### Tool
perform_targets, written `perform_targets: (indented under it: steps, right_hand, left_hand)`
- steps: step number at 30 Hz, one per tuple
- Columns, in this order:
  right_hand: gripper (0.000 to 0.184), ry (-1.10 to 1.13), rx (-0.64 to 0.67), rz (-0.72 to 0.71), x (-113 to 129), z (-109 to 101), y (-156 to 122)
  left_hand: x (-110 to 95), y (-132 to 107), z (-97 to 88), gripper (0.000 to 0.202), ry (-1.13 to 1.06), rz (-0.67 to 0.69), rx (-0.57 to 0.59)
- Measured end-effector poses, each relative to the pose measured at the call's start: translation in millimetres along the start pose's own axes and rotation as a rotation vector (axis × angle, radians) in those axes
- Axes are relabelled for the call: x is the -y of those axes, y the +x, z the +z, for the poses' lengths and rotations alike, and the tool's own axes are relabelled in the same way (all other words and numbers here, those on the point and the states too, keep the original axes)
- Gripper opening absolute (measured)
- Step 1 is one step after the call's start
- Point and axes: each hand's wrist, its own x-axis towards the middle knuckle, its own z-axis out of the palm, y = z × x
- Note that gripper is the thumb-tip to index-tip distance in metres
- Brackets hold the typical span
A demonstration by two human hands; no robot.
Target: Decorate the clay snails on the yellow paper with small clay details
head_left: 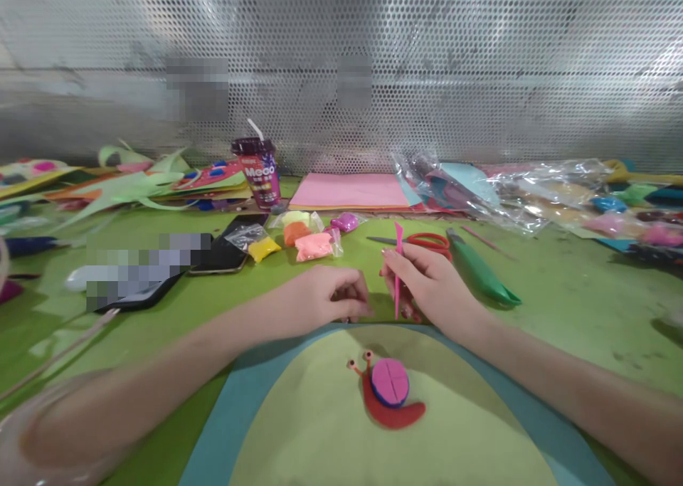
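Observation:
My right hand (427, 283) is closed round a thin pink clay tool (398, 269), held upright with its tip down at the far edge of the paper. My left hand (331, 294) rests beside it on the green table, fingers curled in a pinch; what they hold, if anything, I cannot make out. Below both hands a clay snail (388, 393) with a red body, two eye stalks and a pink-and-purple shell lies on a pale yellow-green oval sheet (320, 415), which sits on blue paper (218, 429).
Small bags of coloured clay (314, 244) lie beyond my hands, with red-handled scissors (427, 242) and a green tube-like thing (483, 272) to the right. A drink cup with a straw (261, 169), pink paper (349, 191), a phone (227, 251) and plastic-wrapped craft supplies (533, 194) line the back.

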Motion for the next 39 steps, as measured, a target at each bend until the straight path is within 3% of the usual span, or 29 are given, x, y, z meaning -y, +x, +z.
perform_targets:
  steps: [5, 8, 10, 14, 18, 21, 23, 27, 33, 35, 39]
  right_hand:
    - [0.030, 0.209, 0.160, 0.075, 2, -1, -4]
    - [0.028, 0.216, 0.263, 0.132, 1, 0, -6]
    - [0.030, 0.183, 0.250, 0.139, -1, 1, -6]
    - [0.033, -0.023, 0.115, -0.026, -5, 0, -5]
    - [0.027, -0.251, 0.099, -0.262, -6, -2, -9]
    - [0.013, -0.361, 0.107, -0.361, -5, -3, -11]
    - [0.006, -0.389, 0.112, -0.380, -7, -4, -9]
    - [0.009, -0.483, 0.078, -0.484, -13, -6, -3]
    - [0.019, -0.713, -0.057, -0.833, -15, -9, -4]
    - [0.021, -0.759, -0.052, -0.863, -13, -10, -6]
    - [0.023, -0.789, 0.084, -0.760, -10, -10, -5]
  left_hand:
    - [0, 2, 0.7, 0.012, 0.017, -0.035, 0.010]
    - [-4, 3, 1.9, 0.012, 0.015, -0.041, 0.022]
    - [-7, 2, 3.9, 0.011, -0.015, -0.071, 0.012]
    - [-10, 1, 8.9, 0.006, -0.194, -0.188, -0.071]
    - [-8, 2, 9.2, 0.012, -0.432, -0.249, -0.183]
    - [-4, 3, 6.2, 0.017, -0.565, -0.249, -0.187]
    - [-1, 4, 4.2, 0.016, -0.601, -0.252, -0.197]
    - [-2, 4, 2.5, 0.017, -0.642, -0.284, -0.270]
    - [-6, -2, 6.5, 0.021, -0.662, -0.296, -0.285]
    - [-6, -4, 8.1, 0.020, -0.653, -0.307, -0.287]
    - [-6, -5, 9.4, 0.022, -0.616, -0.332, -0.278]
